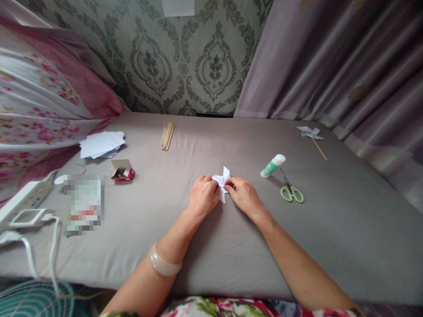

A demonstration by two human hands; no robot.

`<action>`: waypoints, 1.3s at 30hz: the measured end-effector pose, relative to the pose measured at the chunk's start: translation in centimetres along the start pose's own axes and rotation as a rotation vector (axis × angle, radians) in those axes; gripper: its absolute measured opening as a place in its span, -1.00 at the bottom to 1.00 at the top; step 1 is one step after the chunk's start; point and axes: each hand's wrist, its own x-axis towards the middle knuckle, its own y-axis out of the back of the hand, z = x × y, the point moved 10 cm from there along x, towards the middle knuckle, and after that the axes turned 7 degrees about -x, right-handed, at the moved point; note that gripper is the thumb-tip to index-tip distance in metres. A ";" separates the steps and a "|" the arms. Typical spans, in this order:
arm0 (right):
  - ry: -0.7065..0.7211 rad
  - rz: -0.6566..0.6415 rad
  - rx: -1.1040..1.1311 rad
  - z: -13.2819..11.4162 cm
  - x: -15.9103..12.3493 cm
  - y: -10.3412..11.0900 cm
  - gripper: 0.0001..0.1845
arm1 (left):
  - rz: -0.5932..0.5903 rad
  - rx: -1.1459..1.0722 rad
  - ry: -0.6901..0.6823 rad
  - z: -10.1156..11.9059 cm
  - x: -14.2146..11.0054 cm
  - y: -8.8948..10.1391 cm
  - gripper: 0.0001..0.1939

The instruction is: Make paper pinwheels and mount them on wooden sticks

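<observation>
A white paper pinwheel (226, 173) is between my two hands at the middle of the cloth-covered table. My left hand (204, 193) has its fingers curled closed on the pinwheel's left side. From the other side, my right hand (243, 196) pinches the paper near its centre. The fingertips cover part of the folds, so whether a pin is there cannot be seen. To the right lie a green and white glue stick (272, 166) and scissors (291, 193) with light green handles.
A pinwheel on a stick (309, 133) lies at the far right. Wooden sticks (168, 136), a paper stack (102, 144) and a small open red box (123, 171) are on the left. A power strip (24, 200) with white cables and a blurred packet (86, 202) sit near the left edge.
</observation>
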 end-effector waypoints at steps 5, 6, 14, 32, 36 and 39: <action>0.005 -0.016 -0.051 -0.1 0.0 -0.2 -0.83 | 0.017 0.004 -0.012 -0.1 0.0 -0.2 -0.77; 0.003 -0.016 -0.061 -0.1 -0.1 -0.2 -0.82 | 0.017 0.004 -0.012 -0.1 0.0 -0.2 -0.77; -0.005 -0.029 -0.102 -0.4 -0.2 -0.1 -0.79 | 0.003 0.008 0.003 0.0 0.0 0.0 -0.77; -0.010 -0.076 -0.156 -0.9 -0.3 -0.1 -0.76 | -0.006 0.007 0.009 -0.1 0.0 -0.1 -0.75; -0.005 -0.079 -0.163 -1.0 -0.4 0.0 -0.74 | -0.002 0.000 0.001 0.0 0.0 0.0 -0.74; -0.006 -0.081 -0.172 -1.0 -0.4 -0.1 -0.73 | 0.000 -0.010 -0.002 0.0 0.0 0.0 -0.74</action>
